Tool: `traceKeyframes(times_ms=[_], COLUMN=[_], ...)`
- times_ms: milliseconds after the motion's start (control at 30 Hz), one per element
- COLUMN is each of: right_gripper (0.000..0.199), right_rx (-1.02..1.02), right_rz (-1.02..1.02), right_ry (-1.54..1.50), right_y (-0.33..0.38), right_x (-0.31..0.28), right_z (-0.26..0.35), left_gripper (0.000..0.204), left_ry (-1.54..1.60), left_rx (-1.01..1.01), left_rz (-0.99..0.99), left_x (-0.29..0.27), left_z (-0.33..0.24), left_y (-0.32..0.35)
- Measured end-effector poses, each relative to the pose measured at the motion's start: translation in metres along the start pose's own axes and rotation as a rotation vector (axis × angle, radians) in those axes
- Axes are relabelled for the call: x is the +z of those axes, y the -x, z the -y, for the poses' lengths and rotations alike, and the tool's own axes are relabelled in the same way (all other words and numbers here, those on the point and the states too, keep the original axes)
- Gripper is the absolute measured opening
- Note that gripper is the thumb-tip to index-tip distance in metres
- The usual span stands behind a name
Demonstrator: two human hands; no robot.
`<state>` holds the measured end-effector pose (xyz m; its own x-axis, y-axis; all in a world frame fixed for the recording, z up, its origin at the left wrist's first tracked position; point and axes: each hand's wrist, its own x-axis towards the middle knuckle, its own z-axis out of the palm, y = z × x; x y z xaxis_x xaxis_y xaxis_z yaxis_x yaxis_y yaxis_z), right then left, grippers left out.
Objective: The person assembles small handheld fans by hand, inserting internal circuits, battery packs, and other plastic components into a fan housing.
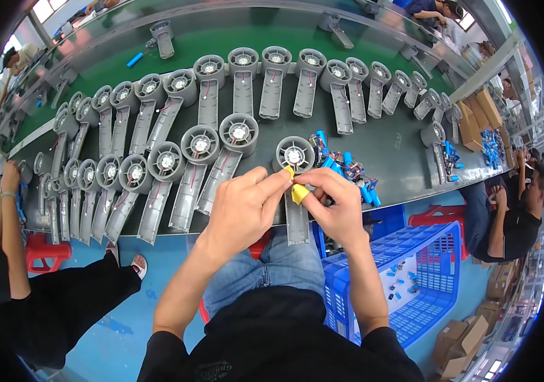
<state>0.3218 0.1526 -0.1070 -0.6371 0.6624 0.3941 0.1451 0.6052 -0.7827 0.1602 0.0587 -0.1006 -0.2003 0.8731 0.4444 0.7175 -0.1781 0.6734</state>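
A grey fan housing (295,153) with a round ring and a long open handle (297,223) lies in front of me, handle pointing my way. Over the joint of ring and handle, my left hand (243,207) is closed in a pinch, its fingertips near a small yellow cover (289,171). My right hand (335,207) is closed beside it, with a yellow cover (299,193) at the thumb tip. The fingers hide whatever small part lies between them. Right of the ring lies a pile of blue cylindrical cells with circuit boards and wires (345,167).
Rows of similar grey fan housings (208,76) stand on the dark green table (386,137), left and far. Beyond runs a green conveyor belt (221,38). A blue plastic crate (405,254) sits below right. Co-workers sit either side; cardboard boxes (475,121) stand at right.
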Motion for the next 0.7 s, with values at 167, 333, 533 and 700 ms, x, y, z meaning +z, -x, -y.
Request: traceKeyframes(times_ms=[167,333,533,700], right_gripper=[0.023,0.025,0.025,0.023], right_rx=[-0.155,-0.175,-0.196,-0.22], right_rz=[-0.125,-0.157,-0.156,-0.156], right_ry=[0.189,0.206,0.146,0.161], right_y=[0.003,0.003,0.004,0.003], right_x=[0.013,0.017,0.018,0.019], right_z=[-0.006,-0.012,-0.012,-0.013], left_gripper=[0.021,0.028,0.026,0.019], left_ry=[0.1,0.217,0.225,0.203], left_rx=[-0.083,-0.091,-0.107,-0.114], left_rz=[-0.008,-0.132,-0.168,-0.223], left_x=[0.003,0.008,0.017,0.021], left_z=[-0.007,-0.008,-0.001,-0.003], left_y=[0.006,0.021,0.026,0.025])
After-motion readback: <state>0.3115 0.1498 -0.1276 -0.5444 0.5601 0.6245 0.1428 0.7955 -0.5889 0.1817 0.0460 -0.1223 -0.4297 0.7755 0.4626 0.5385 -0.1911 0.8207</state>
